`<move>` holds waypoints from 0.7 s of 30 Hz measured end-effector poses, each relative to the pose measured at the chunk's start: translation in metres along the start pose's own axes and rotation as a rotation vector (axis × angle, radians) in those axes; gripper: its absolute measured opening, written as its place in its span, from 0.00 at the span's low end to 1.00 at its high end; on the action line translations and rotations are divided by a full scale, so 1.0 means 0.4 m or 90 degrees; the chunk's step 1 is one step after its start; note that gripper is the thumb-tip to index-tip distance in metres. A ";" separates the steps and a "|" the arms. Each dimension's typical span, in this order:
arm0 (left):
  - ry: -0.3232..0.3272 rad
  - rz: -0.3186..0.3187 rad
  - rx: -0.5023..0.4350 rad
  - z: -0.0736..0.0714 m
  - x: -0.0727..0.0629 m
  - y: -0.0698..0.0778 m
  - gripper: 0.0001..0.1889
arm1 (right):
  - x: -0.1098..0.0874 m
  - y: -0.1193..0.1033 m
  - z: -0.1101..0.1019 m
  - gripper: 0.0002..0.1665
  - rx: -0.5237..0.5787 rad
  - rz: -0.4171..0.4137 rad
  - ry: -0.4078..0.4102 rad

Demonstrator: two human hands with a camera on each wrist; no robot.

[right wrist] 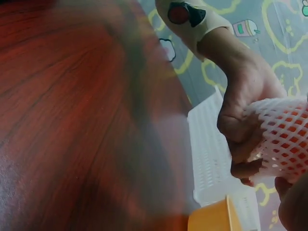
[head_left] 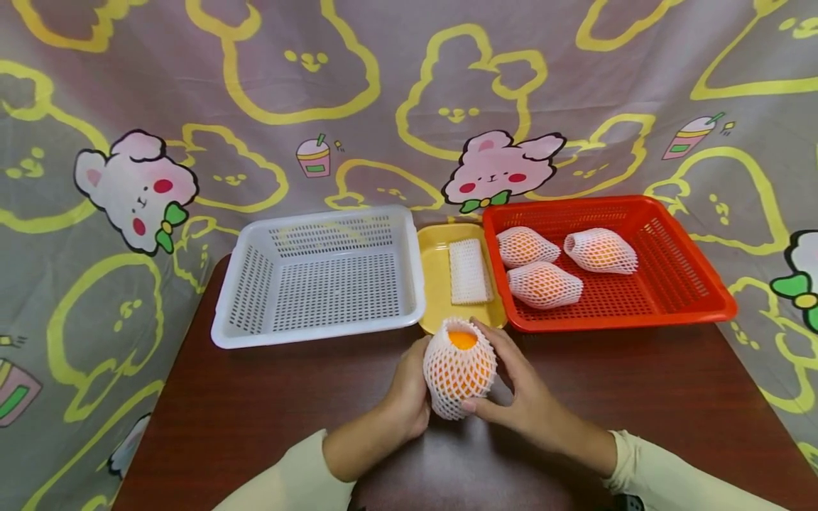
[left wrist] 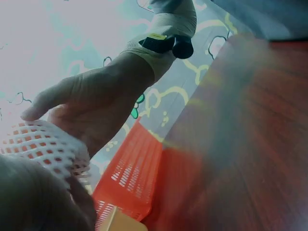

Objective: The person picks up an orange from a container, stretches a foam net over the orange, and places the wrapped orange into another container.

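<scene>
Both hands hold an orange fruit [head_left: 463, 341] in a white foam net sleeve [head_left: 456, 380] above the near part of the table. My left hand [head_left: 409, 389] grips it from the left side, fingers wrapped round the lower part, as the right wrist view also shows. On the other side my right hand [head_left: 525, 397] grips it, thumb low on the front and fingers behind the upper edge. The sleeve's open end faces up, and bare orange skin shows through it. In the left wrist view, netting [left wrist: 45, 147] lies between the two hands.
A white plastic basket [head_left: 319, 333] stands at the back left. Beside it, a yellow tray [head_left: 436, 266] holds flat white foam nets [head_left: 469, 273]. The red basket [head_left: 626, 323] at the right contains three netted orange fruits [head_left: 544, 285]. A patterned cloth [head_left: 383, 85] hangs behind the table.
</scene>
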State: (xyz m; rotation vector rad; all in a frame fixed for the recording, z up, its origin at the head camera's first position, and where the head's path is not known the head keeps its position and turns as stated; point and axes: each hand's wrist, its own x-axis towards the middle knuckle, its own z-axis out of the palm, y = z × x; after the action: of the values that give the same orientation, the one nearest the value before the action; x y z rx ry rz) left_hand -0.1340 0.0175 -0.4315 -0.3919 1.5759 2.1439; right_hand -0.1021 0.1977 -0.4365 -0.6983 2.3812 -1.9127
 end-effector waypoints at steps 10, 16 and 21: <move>-0.044 0.348 0.189 -0.034 -0.028 0.024 0.21 | 0.019 -0.012 -0.003 0.46 0.070 0.045 0.107; -0.221 0.378 0.188 -0.060 -0.046 0.044 0.34 | 0.030 -0.014 -0.012 0.47 0.068 0.016 0.092; -0.237 0.369 0.152 -0.066 -0.046 0.043 0.38 | 0.034 -0.013 -0.012 0.48 0.054 0.025 0.082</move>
State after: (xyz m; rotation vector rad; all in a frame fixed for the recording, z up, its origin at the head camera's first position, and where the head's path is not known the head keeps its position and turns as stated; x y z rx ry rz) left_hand -0.1277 -0.0152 -0.4167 0.5782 1.8340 2.2002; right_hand -0.1141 0.1964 -0.4270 -0.5356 2.3488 -2.0874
